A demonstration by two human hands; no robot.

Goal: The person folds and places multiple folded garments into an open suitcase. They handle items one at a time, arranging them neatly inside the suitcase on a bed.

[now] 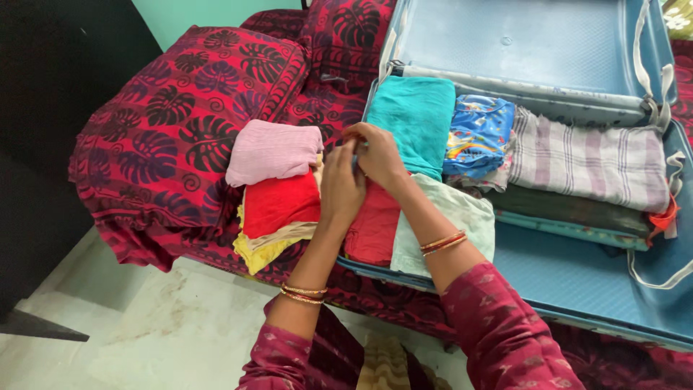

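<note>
head view, teal cloth (415, 119) lengthwise, maybe pinched

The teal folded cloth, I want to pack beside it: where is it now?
In the head view the teal folded cloth lies in the open blue suitcase, at its left end, just above both hands and left of the blue printed garment.

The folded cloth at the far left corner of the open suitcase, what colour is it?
Teal folded cloth, plain; the head view shows it.
</note>
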